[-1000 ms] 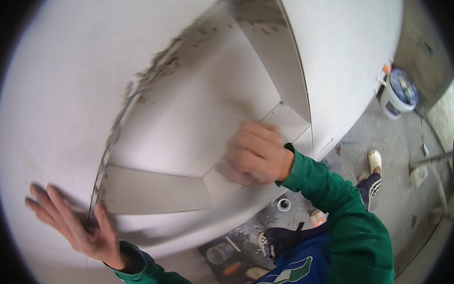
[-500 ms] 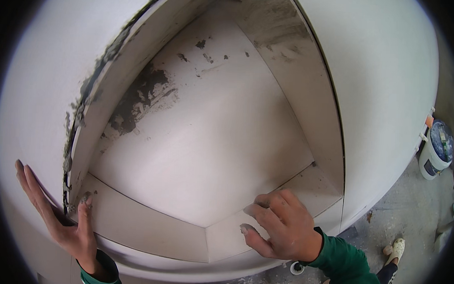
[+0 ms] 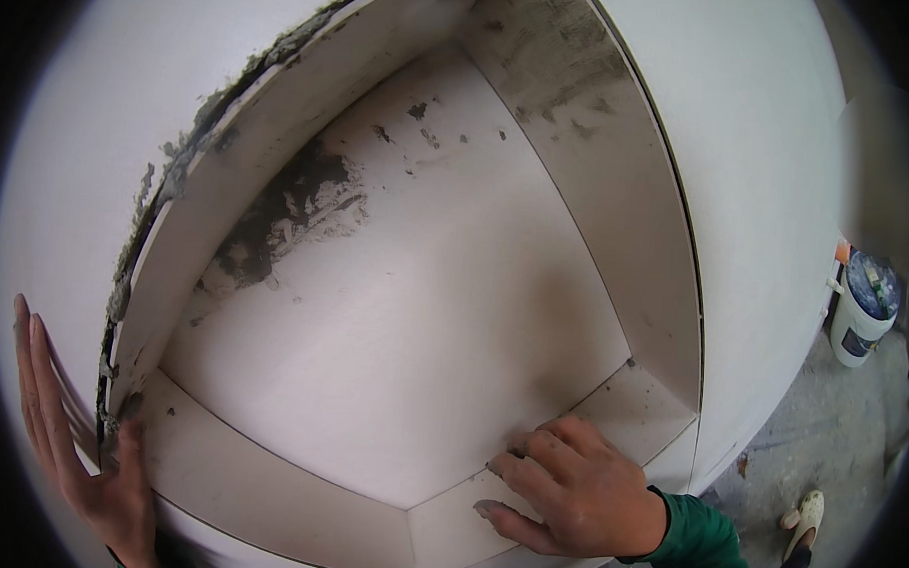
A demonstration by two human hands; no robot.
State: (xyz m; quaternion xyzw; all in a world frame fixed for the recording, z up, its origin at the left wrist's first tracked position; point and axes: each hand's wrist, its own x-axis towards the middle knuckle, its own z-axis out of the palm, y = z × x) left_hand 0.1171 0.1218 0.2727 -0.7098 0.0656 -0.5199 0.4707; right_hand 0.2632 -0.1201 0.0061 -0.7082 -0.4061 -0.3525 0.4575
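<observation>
A recessed niche lined with pale tile panels fills the middle of the view. Its back panel (image 3: pixel 424 283) carries a dark grey mortar smear (image 3: pixel 292 203) on the left. My left hand (image 3: pixel 92 482) is spread at the lower left, fingers against the white wall and thumb by the bottom end of the left side panel (image 3: pixel 212 200). Wet mortar (image 3: pixel 168 179) lines the gap behind that panel's front edge. Over the bottom ledge (image 3: pixel 287 483), my right hand (image 3: pixel 592 489) has bent, parted fingers near the back panel and holds nothing visible. Its fingertips are grey with mortar.
The right side panel (image 3: pixel 617 210) has grey smears near its top. At the far right a white bucket (image 3: pixel 859 323) stands on the dusty grey floor (image 3: pixel 769 445). A pale clog (image 3: pixel 807 517) on a foot shows at the lower right.
The view has shifted a little, with the niche's bottom ledge lower in the picture. My left thumb has drawn back toward the panel's front edge. The right hand stays over the ledge.
</observation>
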